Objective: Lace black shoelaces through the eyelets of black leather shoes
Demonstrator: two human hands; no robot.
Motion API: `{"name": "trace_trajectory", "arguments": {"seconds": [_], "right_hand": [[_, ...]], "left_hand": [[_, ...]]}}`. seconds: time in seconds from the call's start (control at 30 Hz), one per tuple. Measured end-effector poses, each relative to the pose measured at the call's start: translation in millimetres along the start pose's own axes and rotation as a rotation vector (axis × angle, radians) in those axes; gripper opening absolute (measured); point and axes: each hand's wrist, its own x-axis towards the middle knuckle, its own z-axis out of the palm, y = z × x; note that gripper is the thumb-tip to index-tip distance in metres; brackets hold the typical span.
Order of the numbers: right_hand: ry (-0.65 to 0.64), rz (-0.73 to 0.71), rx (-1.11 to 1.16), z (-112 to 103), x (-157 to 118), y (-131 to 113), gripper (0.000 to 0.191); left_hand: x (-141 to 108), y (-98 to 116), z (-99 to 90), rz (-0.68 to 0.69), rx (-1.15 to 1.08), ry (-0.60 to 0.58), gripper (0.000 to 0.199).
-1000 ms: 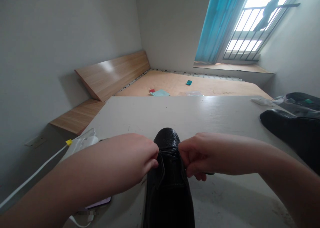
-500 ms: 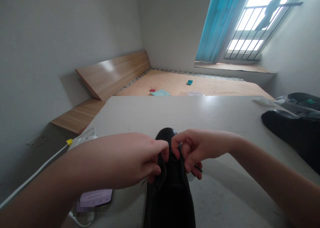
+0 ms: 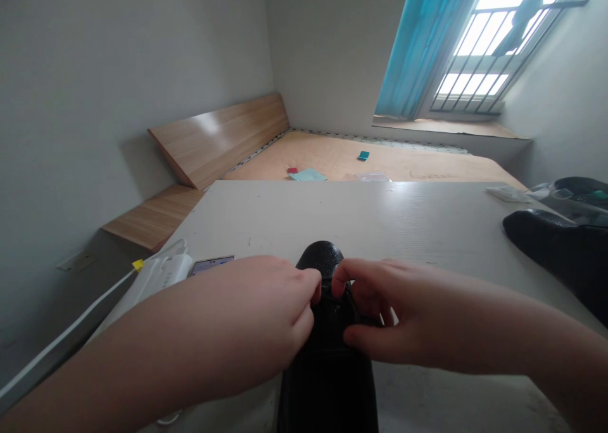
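Note:
A black leather shoe (image 3: 327,395) lies in front of me on the white table, its shiny rounded toe pointing away. My left hand (image 3: 289,306) is closed at the left side of the lacing area, with bent index finger and thumb against the flap. On the opposite flap, my right hand (image 3: 380,306) hooks its index finger near the top of the opening and rests its thumb lower down. A thin dark strand, perhaps a lace, shows beside the right fingers. The fingers hide most of the lacing.
Another black shoe (image 3: 555,249) lies at the table's right edge, near a clear plastic bag (image 3: 577,199). To the left are a white power strip (image 3: 166,271) with a cable and a phone (image 3: 204,266), partly covered by my forearm. A bed (image 3: 332,148) stands beyond the table.
My right hand has turned palm-down, its thumb moving onto the shoe's lower flap. My left hand has shifted slightly right, its forearm now uncovering the phone's top and covering its lower part.

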Motion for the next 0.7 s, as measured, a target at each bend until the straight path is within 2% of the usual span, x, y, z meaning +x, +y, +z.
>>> {"name": "trace_trajectory", "arguments": {"seconds": [0.07, 0.13, 0.37, 0.53, 0.7], "right_hand": [[0.046, 0.000, -0.085, 5.1, -7.6, -5.2, 0.011], [0.061, -0.001, -0.120, 8.8, -11.7, -8.1, 0.008], [0.080, -0.006, -0.202, 9.1, -11.3, -11.4, 0.009], [0.085, 0.012, -0.226, 7.2, -7.9, -13.3, 0.010], [0.110, -0.020, -0.258, 5.4, -8.6, -16.1, 0.015]], "left_hand": [[-2.3, 1.6, -1.9, 0.003, 0.002, -0.020, 0.029], [-4.0, 3.4, -3.7, -0.010, 0.013, -0.042, 0.028], [-4.0, 3.2, -3.3, 0.002, 0.041, -0.023, 0.026], [-0.5, 0.2, -2.3, 0.062, 0.047, 0.009, 0.023], [1.6, 14.1, -7.4, -0.029, 0.036, -0.016, 0.022]]}}
